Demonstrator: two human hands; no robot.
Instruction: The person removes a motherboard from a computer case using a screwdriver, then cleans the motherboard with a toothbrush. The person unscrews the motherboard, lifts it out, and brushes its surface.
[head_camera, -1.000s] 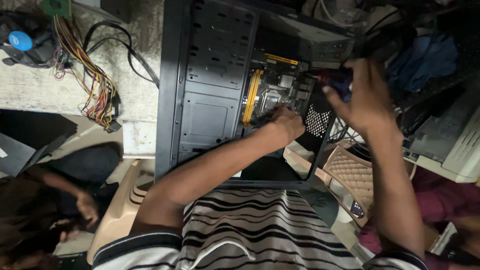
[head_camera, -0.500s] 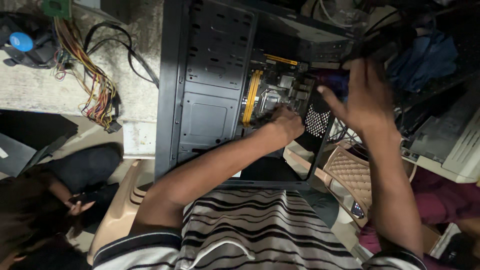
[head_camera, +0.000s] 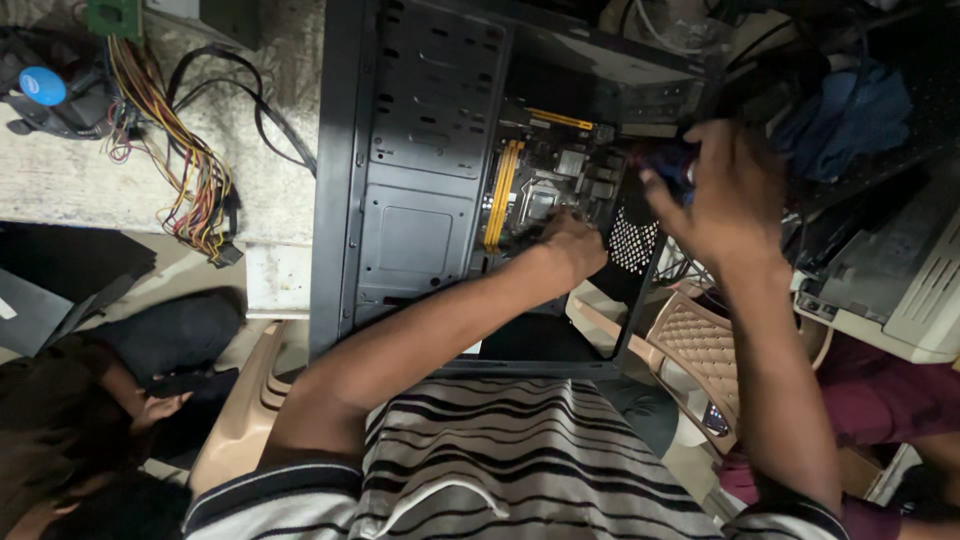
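Dim light falls on a rough grey concrete slab beside beige plastic chairs.

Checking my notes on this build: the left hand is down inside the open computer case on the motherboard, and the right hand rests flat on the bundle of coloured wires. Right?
Not quite. In the head view the right hand is raised at the case's right edge, far from the coloured wires. The left hand is indeed on the motherboard.
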